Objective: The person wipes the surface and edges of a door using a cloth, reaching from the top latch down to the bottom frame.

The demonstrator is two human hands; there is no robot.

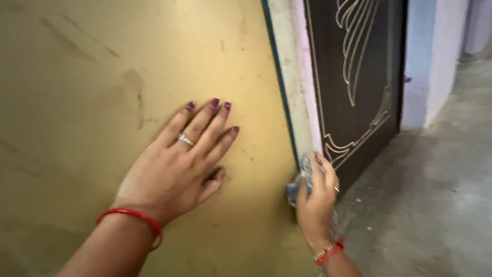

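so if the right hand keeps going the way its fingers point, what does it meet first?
The right hand, gripping a bluish cloth, points up along the yellow wall's edge. Likely first: the pale door frame strip beside the dark patterned door, though depth is unclear.

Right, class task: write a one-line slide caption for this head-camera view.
Left hand flat on a yellow wall while the right hand presses a crumpled cloth at its edge.

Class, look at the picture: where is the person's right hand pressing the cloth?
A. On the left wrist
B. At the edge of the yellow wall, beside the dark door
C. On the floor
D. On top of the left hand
B: the right hand grips the cloth against the yellow wall's edge, next to the dark door.
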